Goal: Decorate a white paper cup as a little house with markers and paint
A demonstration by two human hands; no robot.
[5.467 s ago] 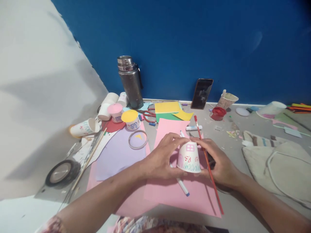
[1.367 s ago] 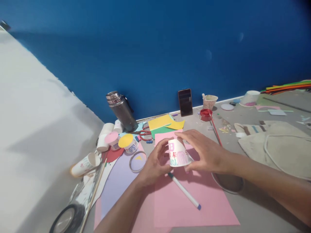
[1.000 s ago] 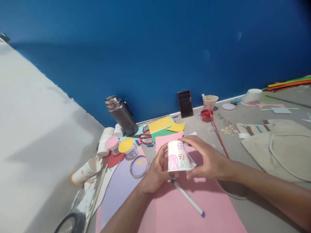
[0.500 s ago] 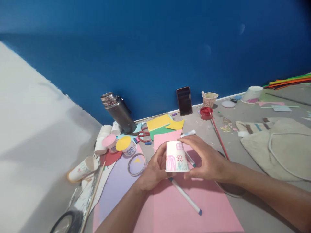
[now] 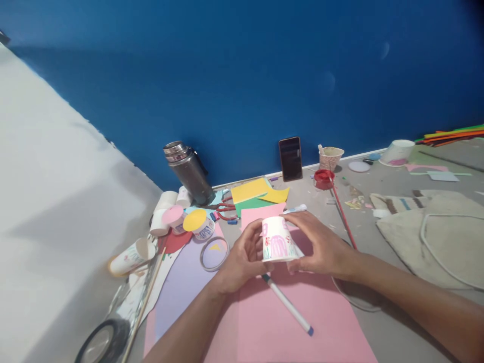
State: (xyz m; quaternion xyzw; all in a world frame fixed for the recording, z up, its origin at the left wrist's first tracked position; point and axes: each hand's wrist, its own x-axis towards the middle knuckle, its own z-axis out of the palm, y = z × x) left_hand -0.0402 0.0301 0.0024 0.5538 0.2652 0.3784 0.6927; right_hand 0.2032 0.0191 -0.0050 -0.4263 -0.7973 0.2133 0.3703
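Desk (image 5: pixel 378 181) strewn with craft bits | pink paper (image 5: pixel 287 322) under the hands | left hand (image 5: pixel 242 257) and right hand (image 5: pixel 321 247) together clasp an upturned cup (image 5: pixel 278 239) above it | pen (image 5: pixel 289 305) lies on the paper.

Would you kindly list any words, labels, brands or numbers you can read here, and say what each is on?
No text can be read.
Paint pots: blue print on the labels, too blurred to read.
Decorated paper cup, held by both hands: drawings only, no words.
Phone: screen dark.
Metal flask: no legible marking.
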